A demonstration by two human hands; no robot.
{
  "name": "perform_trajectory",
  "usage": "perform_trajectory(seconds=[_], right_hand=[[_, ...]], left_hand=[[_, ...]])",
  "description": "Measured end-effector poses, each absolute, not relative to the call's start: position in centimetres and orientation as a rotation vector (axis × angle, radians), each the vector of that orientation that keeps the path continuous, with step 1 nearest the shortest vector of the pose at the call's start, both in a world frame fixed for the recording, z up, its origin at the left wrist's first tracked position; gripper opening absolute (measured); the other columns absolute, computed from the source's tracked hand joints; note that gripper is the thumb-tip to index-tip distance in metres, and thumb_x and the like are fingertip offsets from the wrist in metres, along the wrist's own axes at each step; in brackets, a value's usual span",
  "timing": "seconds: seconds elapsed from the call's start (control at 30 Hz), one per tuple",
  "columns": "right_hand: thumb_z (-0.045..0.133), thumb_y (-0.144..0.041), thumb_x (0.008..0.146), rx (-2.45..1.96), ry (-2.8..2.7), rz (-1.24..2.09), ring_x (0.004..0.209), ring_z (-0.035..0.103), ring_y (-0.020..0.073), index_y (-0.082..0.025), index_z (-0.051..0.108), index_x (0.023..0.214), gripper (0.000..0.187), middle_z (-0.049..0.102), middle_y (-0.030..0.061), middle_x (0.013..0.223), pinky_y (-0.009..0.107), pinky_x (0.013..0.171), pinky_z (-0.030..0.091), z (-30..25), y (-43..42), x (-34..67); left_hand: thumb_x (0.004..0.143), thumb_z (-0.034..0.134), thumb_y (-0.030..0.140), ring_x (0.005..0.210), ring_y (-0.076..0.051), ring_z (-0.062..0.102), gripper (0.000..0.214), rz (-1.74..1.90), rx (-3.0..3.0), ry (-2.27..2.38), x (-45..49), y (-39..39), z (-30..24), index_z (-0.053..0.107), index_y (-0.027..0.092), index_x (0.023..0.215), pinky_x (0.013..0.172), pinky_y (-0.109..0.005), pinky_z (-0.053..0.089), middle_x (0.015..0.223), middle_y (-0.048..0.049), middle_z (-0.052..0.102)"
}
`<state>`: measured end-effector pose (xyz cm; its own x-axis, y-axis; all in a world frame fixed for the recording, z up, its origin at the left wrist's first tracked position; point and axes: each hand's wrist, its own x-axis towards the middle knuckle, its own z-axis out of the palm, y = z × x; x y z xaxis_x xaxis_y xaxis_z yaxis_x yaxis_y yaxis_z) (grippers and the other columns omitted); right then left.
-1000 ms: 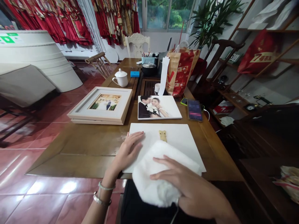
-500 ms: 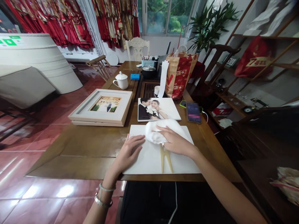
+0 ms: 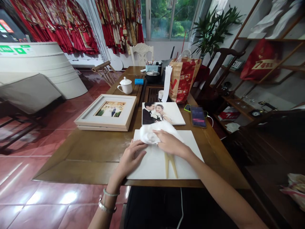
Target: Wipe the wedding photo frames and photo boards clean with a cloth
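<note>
A white board (image 3: 152,165) lies flat at the table's near edge, with a yellowish two-legged shape (image 3: 169,165) on its face, partly covered by my right forearm and hand. My right hand (image 3: 170,143) presses a bunched white cloth (image 3: 152,132) against the board's upper part, its fingers gripping the cloth. On the board's left edge rests my left hand (image 3: 133,156), fingers stretched out and slightly spread, holding nothing. Its fingertips are close to the cloth; whether they touch it I cannot tell. Just beyond the cloth lies a photo panel of a couple (image 3: 173,114).
Stacked picture frames (image 3: 132,109) lie at the left, with a lidded white mug (image 3: 125,86) and a blue box (image 3: 138,81) behind. A paper bag (image 3: 184,79) stands at the back right. A phone (image 3: 198,117) with a cable lies at the right.
My right hand has slid the cloth to the left across the board's upper part, closer to my left hand. My left hand stays at the board's left edge.
</note>
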<state>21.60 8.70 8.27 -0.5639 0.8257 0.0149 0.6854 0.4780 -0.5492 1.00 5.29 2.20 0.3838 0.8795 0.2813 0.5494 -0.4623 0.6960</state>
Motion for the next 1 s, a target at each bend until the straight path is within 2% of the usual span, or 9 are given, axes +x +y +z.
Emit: perform_trajectory(seconds=[0.1,0.23,0.43,0.53,0.63,0.73,0.83,0.93,1.0], right_hand=[[0.041,-0.011,0.077,-1.477,-2.39,0.7,0.13,0.041,0.0275,-0.011,0.058,0.123,0.049,0.048,0.0132,0.139,0.043,0.109,0.028,8.2,8.0,26.1],[0.042,-0.012,0.076,-1.636,-2.316,0.616,0.13,0.042,0.0282,-0.013,0.055,0.127,0.053,0.049,0.0109,0.139,0.043,0.109,0.028,7.8,8.1,28.8],[0.042,-0.004,0.067,-1.349,-2.505,0.607,0.141,0.018,0.0214,-0.012,0.047,0.134,0.068,0.043,0.0068,0.144,0.047,0.116,0.007,6.7,6.6,23.0],[0.043,-0.003,0.064,-1.134,-2.611,0.633,0.141,0.017,0.0192,-0.011,0.05,0.132,0.068,0.044,0.0074,0.143,0.045,0.116,0.002,6.9,4.2,20.7],[0.043,-0.004,0.062,-0.986,-2.661,0.734,0.14,0.02,0.0178,-0.011,0.051,0.13,0.069,0.045,0.0086,0.142,0.043,0.116,0.002,7.9,1.4,21.0],[0.041,-0.003,0.057,-0.914,-2.678,0.92,0.138,0.027,0.0139,-0.013,0.05,0.132,0.076,0.05,0.0052,0.139,0.037,0.117,0.005,9.3,-0.9,23.4],[0.038,-0.002,0.054,-1.004,-2.641,1.057,0.135,0.032,0.0139,-0.018,0.051,0.131,0.08,0.05,0.0007,0.139,0.037,0.117,0.013,10.2,-1.8,26.6],[0.039,-0.003,0.064,-1.309,-2.475,0.949,0.137,0.029,0.0199,-0.024,0.051,0.131,0.072,0.045,-0.001,0.143,0.044,0.114,0.024,9.2,-0.7,29.6],[0.038,-0.005,0.071,-1.478,-2.343,0.77,0.137,0.028,0.0214,-0.025,0.048,0.134,0.067,0.044,0.0001,0.143,0.047,0.113,0.025,7.7,0.9,31.0]], left_hand=[[0.089,0.052,0.026,0.121,-0.024,0.052,0.029,0.9,2.137,1.233,1.1,5.3,2.3,0.061,0.023,0.116,0.11,-0.049,0.032,0.127,-0.0082,0.059],[0.091,0.047,0.027,0.129,-0.024,0.044,0.039,0.893,2.114,1.262,1.2,5.2,2.4,0.05,0.022,0.13,0.111,-0.047,0.031,0.137,-0.0094,0.051],[0.097,0.03,0.032,0.135,-0.023,0.038,0.045,0.91,2.027,1.336,1.0,5.3,1.9,0.036,0.021,0.14,0.114,-0.045,0.026,0.145,-0.0099,0.043],[0.097,0.028,0.034,0.138,-0.021,0.033,0.049,0.946,2.003,1.343,0.9,5.4,1.7,0.031,0.016,0.142,0.115,-0.042,0.026,0.149,-0.0106,0.036],[0.097,0.027,0.034,0.136,-0.02,0.037,0.047,0.926,1.989,1.329,1.0,5.3,1.9,0.037,0.015,0.14,0.116,-0.041,0.024,0.146,-0.01,0.042],[0.097,0.028,0.034,0.133,-0.021,0.041,0.044,0.878,2.015,1.325,1.1,5.3,2.2,0.048,0.017,0.132,0.117,-0.044,0.018,0.139,-0.0089,0.051],[0.094,0.039,0.032,0.133,-0.023,0.041,0.038,0.856,2.077,1.323,1.2,5.4,2.2,0.054,0.017,0.126,0.117,-0.046,0.02,0.137,-0.0093,0.053],[0.092,0.044,0.028,0.132,-0.024,0.042,0.036,0.863,2.109,1.32,1.2,5.4,2.2,0.057,0.017,0.123,0.116,-0.048,0.022,0.136,-0.01,0.054],[0.092,0.043,0.026,0.132,-0.024,0.043,0.035,0.863,2.11,1.319,1.3,5.4,2.2,0.058,0.017,0.122,0.115,-0.049,0.024,0.135,-0.0102,0.054]])
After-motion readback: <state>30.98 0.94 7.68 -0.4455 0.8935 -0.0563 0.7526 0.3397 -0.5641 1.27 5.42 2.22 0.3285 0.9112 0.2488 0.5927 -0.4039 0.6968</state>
